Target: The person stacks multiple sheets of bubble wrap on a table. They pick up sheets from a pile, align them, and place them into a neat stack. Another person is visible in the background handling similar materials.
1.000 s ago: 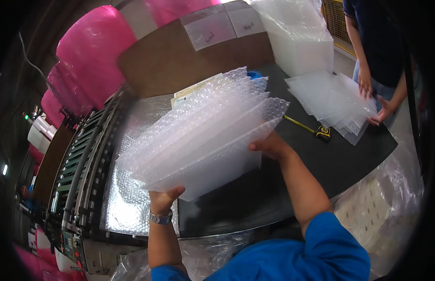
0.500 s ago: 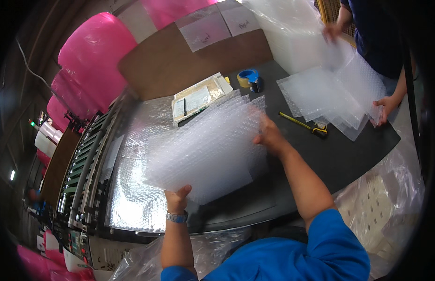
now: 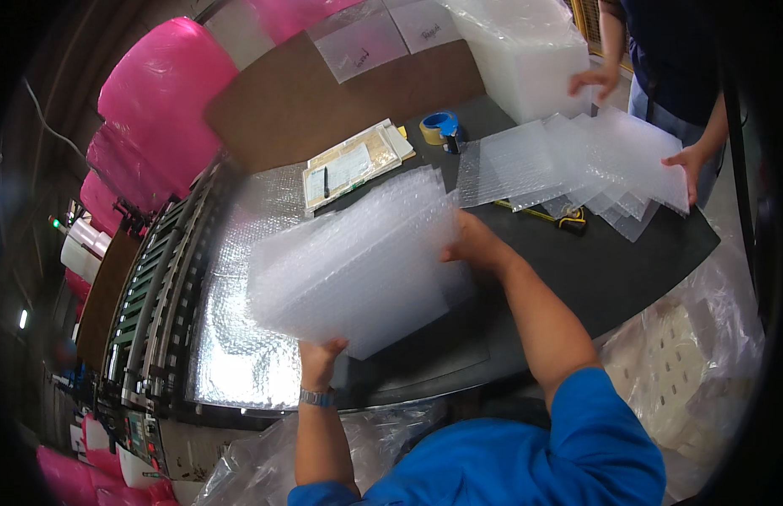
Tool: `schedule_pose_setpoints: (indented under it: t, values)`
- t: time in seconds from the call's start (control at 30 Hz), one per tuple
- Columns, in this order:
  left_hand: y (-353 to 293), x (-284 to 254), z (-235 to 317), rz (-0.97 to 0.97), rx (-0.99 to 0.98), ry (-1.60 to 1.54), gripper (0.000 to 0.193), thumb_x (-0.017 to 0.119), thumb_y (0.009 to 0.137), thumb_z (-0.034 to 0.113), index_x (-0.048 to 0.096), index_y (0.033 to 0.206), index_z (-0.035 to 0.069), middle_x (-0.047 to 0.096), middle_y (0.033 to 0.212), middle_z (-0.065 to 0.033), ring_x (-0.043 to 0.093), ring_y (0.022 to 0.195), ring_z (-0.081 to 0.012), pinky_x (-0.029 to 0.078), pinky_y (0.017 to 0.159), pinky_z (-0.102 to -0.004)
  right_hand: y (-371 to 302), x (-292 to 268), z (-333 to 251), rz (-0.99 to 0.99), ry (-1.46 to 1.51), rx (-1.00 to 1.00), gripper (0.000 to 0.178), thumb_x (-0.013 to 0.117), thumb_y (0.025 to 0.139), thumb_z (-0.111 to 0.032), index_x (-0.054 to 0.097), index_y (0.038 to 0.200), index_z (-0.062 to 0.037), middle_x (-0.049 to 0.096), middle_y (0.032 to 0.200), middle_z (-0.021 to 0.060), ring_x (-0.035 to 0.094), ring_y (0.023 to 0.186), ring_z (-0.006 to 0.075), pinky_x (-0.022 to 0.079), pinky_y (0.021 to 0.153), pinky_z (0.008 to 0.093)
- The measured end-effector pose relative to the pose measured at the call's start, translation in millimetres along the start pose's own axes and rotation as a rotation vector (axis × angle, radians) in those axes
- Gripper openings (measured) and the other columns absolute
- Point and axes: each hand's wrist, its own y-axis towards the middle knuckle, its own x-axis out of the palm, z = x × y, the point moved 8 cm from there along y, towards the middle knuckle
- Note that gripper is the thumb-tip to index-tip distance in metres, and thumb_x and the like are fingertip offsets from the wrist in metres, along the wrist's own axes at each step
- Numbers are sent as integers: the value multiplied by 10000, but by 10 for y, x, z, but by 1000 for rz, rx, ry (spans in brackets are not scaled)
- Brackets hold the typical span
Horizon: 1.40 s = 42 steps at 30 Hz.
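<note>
A tilted stack of clear bubble-wrap sheets (image 3: 358, 261) is held between my two hands above the dark table. My left hand (image 3: 320, 358), with a metal watch at the wrist, grips its near left edge, thumb on top. At the right end, my right hand (image 3: 476, 242) pinches the stack, its fingertips partly hidden behind the sheets. Across the table a co-worker's hand (image 3: 685, 167) holds a fanned pile of similar bubble-wrap sheets (image 3: 568, 160). The co-worker's other hand (image 3: 598, 82) hovers over that pile with fingers apart.
Behind my stack lie a clipboard with papers and a pen (image 3: 349, 173) and a blue tape dispenser (image 3: 439, 128). A yellow tape measure (image 3: 570, 221) is partly under the co-worker's sheets. Left is a roller machine (image 3: 147, 312); a tall wrapped white stack (image 3: 535, 76) stands at the back.
My stack has shifted slightly left and its sheets sit closer together. The co-worker's sheets have spread leftward, now covering part of the tape measure, and the co-worker's upper hand has lifted away.
</note>
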Motion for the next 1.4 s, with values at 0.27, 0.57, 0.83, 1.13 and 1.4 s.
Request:
schedule_pose_setpoints:
  t: [0.27, 0.57, 0.83, 1.13, 1.4]
  values:
    - [-103, 186, 125, 144, 82, 40, 352, 713, 671, 107, 547, 959, -10, 577, 879, -84, 541, 768, -182, 433, 712, -305, -23, 60, 239, 78, 87, 123, 493, 711, 679, -90, 487, 1113, -20, 558, 1037, 56, 512, 958, 142, 406, 852, 287]
    - [-225, 347, -79, 148, 235, 244, 721, 762, 618, 129, 333, 1173, -38, 424, 1114, -153, 451, 1030, -251, 357, 878, -361, 8, -211, 645, 216, 311, 67, 451, 654, 738, -104, 456, 1131, -9, 544, 1056, 65, 508, 965, 169, 379, 875, 318]
    - [-261, 415, 375, 317, 392, 387, 1017, 780, 583, 109, 52, 1281, -20, 274, 1238, -217, 326, 1153, -301, 287, 954, -413, 1, -208, 692, 182, 382, 59, 427, 658, 746, -119, 470, 1115, -16, 546, 1051, 59, 509, 962, 158, 382, 869, 319]
    - [-268, 281, 460, 575, 256, 695, 1167, 810, 551, 253, -33, 1314, -6, 209, 1208, -265, 215, 1152, -389, 206, 953, -530, -1, -94, 552, 152, 340, 73, 431, 672, 734, -110, 485, 1115, -36, 557, 1039, 43, 511, 966, 148, 391, 864, 307]
    - [-201, 108, 320, 575, 248, 768, 1205, 794, 548, 399, -35, 1318, -18, 222, 1190, -281, 248, 1103, -399, 199, 943, -519, 12, -24, 451, 183, 182, 106, 427, 677, 735, -126, 496, 1117, -64, 558, 1030, 30, 496, 973, 141, 382, 874, 300]
